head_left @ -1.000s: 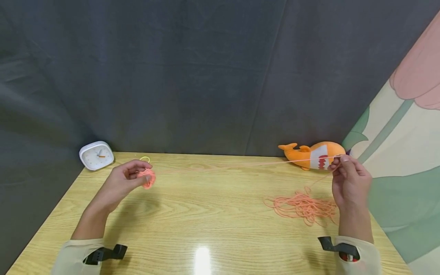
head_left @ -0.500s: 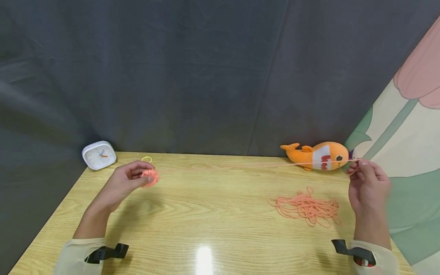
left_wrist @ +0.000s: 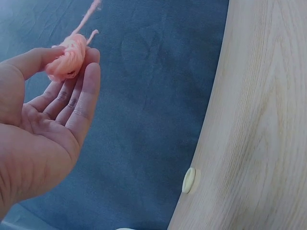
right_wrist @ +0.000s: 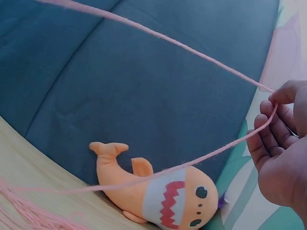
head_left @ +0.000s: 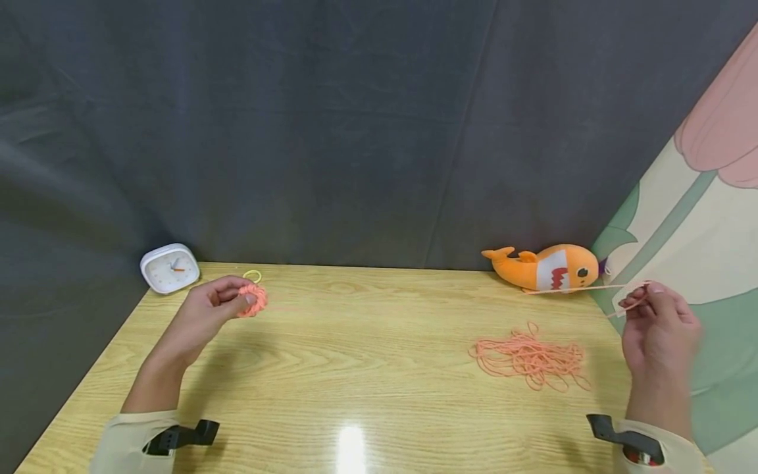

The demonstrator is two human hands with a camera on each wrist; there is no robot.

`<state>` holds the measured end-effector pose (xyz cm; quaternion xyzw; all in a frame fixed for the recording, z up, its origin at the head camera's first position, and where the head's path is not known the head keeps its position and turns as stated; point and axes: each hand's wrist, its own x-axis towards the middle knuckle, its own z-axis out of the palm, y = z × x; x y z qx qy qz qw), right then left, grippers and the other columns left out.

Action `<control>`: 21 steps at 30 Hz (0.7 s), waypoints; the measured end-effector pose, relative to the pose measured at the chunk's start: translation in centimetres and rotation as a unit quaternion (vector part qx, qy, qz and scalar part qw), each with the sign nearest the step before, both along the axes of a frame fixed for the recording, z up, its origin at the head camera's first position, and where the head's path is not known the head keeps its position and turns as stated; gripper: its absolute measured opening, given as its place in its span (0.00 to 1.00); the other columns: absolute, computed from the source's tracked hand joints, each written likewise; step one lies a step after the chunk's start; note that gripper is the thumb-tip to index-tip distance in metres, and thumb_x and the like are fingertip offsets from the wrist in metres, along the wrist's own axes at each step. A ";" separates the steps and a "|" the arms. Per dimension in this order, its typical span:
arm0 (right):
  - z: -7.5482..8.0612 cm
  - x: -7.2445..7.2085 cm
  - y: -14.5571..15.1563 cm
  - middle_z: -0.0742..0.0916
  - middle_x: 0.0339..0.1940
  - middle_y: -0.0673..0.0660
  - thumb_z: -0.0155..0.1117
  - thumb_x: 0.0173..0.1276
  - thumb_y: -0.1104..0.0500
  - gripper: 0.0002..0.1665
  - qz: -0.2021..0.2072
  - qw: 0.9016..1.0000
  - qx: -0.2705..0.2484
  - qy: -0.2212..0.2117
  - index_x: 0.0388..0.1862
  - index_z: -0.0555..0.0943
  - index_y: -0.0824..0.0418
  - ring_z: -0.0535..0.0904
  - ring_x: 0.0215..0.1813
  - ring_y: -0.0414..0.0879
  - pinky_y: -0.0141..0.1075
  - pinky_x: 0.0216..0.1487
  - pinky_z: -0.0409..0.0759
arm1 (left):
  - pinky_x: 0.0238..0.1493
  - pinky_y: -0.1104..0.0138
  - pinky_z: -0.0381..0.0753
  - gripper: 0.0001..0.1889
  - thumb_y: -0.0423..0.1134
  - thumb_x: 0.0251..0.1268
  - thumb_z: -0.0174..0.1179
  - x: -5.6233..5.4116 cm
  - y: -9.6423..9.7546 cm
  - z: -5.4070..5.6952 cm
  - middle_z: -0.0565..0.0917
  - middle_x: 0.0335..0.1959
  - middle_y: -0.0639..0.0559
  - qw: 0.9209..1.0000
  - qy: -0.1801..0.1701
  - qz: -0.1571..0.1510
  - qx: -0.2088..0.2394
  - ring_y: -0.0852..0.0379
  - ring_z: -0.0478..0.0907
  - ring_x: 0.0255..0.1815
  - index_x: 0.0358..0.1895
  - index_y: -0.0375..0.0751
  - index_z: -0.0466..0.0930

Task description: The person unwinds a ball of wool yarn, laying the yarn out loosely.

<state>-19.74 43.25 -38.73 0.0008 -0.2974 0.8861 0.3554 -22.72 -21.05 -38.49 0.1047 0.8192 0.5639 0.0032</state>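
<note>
My left hand (head_left: 204, 313) pinches a small wound bundle of coral-pink yarn (left_wrist: 71, 58) between thumb and fingertips, above the left part of the table. A short yarn end sticks out of its top, beside the strand leading away. Far to the right, my right hand (head_left: 660, 329) pinches the yarn strand (right_wrist: 192, 49) between thumb and index finger. From that pinch one length stretches left across the table, and another drops through the curled fingers toward a loose tangle of the same yarn (head_left: 530, 359) lying on the table.
An orange shark plush (head_left: 553, 268) lies at the table's back right. At the back left stands a white clock (head_left: 170, 268). A yellow ring (head_left: 252, 276) lies behind my left hand. Dark cloth hangs behind the wooden table (head_left: 379, 368).
My right hand has moved right and slightly down, drawing the strand along past the shark plush. My left hand stays nearly in place with the yarn bundle, which has turned a little.
</note>
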 end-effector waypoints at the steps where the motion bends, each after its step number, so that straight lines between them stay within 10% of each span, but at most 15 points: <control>1: 0.0 0.1 0.2 0.85 0.25 0.66 0.57 0.74 0.75 0.08 -0.001 1.000 0.002 -0.004 0.34 0.80 0.79 0.79 0.24 0.53 0.38 0.29 0.86 | 0.45 0.75 0.85 0.21 0.39 0.79 0.58 0.0 0.0 0.0 0.85 0.43 0.71 1.000 0.001 0.000 0.000 0.71 0.83 0.44 0.65 0.28 0.73; 21: -0.9 0.4 1.1 0.89 0.30 0.69 0.56 0.74 0.76 0.08 0.036 0.999 0.005 -0.014 0.37 0.82 0.81 0.89 0.31 0.58 0.42 0.38 0.91 | 0.45 0.75 0.86 0.20 0.38 0.78 0.58 -0.2 0.6 -0.2 0.86 0.42 0.70 1.000 0.004 -0.011 0.002 0.70 0.83 0.44 0.64 0.28 0.73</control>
